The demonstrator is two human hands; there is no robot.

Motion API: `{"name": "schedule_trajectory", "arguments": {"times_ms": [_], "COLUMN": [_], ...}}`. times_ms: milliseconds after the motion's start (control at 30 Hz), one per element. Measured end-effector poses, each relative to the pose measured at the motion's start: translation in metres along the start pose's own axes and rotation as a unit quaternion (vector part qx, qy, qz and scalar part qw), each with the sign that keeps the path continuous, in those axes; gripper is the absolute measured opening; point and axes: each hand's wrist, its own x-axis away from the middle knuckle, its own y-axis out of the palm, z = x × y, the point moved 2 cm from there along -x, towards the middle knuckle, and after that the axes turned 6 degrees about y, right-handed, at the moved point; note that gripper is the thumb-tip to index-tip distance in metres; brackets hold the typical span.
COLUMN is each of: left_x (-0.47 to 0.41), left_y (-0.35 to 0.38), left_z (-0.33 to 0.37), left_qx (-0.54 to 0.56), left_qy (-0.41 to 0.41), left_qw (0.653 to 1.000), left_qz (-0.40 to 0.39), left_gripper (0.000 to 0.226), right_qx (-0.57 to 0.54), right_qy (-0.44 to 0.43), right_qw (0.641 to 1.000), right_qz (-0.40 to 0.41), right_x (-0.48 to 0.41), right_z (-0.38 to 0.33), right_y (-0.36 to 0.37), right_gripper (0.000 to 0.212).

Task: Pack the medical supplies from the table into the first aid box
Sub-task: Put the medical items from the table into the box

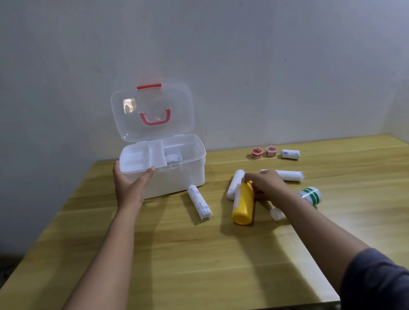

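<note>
First aid box (175,177) sits open at the back left of the desk (159,252), my left hand (129,183) steadying its front rim with fingers spread. My right hand (267,184) reaches forward, fingers closed on the neck of the lying yellow bottle (242,205); lifted by that end, it could swing and knock the bandage rolls (199,202) nearby

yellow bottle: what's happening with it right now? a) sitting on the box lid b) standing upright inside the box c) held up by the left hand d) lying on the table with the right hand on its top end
d: the yellow bottle lies on the table with the right hand on its top end, while the left hand is at the box.
</note>
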Motion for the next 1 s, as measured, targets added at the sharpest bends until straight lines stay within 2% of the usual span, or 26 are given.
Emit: {"name": "schedule_trajectory", "arguments": {"times_ms": [67,200,400,500,567,767,867,1000], "left_x": [-0.001,0.0,0.003,0.002,0.002,0.003,0.002,0.001], "left_y": [0.0,-0.001,-0.002,-0.003,-0.005,-0.004,-0.003,-0.003], "left_z": [-0.001,-0.003,-0.001,0.0,0.0,0.001,0.0,-0.003], "left_qx": [0.0,-0.005,-0.007,0.005,0.008,-0.005,-0.004,-0.002], "left_qy": [-0.003,-0.006,-0.008,-0.011,-0.012,-0.011,-0.011,-0.01], "left_qw": [1.0,1.0,1.0,1.0,1.0,1.0,1.0,1.0], "left_qz": [-0.003,-0.009,-0.009,-0.016,-0.015,-0.003,0.004,0.007], "left_gripper": [0.097,0.099,0.096,0.089,0.091,0.096,0.095,0.095], "right_qx": [-0.078,-0.119,-0.193,-0.156,-0.112,-0.018,0.056,0.12], "right_qy": [-0.051,-0.183,-0.336,-0.4,-0.432,-0.455,-0.461,-0.466], "right_qw": [0.995,0.976,0.92,0.897,0.888,0.89,0.885,0.875], "right_qz": [-0.018,-0.005,0.055,0.107,0.114,0.023,-0.024,-0.047], "right_x": [0.001,0.011,0.032,0.035,0.034,0.015,0.005,0.0], "right_z": [-0.006,-0.036,-0.111,-0.14,-0.148,-0.135,-0.124,-0.107], "right_y": [-0.004,-0.015,-0.02,-0.002,0.018,0.073,0.093,0.111], "right_gripper": [0.017,0.012,0.013,0.01,0.01,0.017,0.014,0.008]}}
